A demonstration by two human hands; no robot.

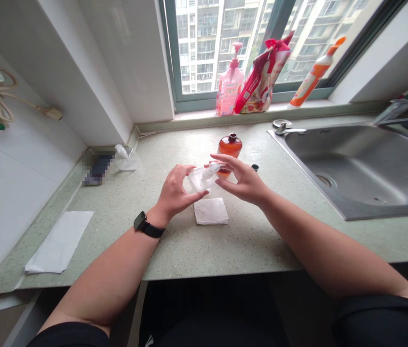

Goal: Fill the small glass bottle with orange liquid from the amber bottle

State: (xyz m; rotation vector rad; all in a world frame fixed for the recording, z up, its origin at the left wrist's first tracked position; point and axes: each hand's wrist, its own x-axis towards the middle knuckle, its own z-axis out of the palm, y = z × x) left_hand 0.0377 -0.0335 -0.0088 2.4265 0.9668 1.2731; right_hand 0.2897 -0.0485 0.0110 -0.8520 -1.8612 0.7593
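A small clear pump bottle point(197, 181) is tilted above the counter, with my left hand point(175, 192) closed around its body. At its whitish pump head point(212, 168), the fingers and thumb of my right hand point(243, 179) curve around the nozzle. Just behind my right fingers stands an amber bottle point(230, 144), upright and uncapped, with liquid inside; its lower part is partly hidden. A small black cap point(255, 167) lies to its right. Below the clear bottle, a folded white tissue point(211, 212) lies flat on the counter.
A steel sink point(356, 168) takes up the right side. On the windowsill stand a pink pump bottle point(230, 91), a red bag point(262, 79) and an orange-white bottle point(316, 74). Paper sheets point(61, 241), a blurred dark object point(98, 168) and a clear tissue packet point(126, 159) lie left.
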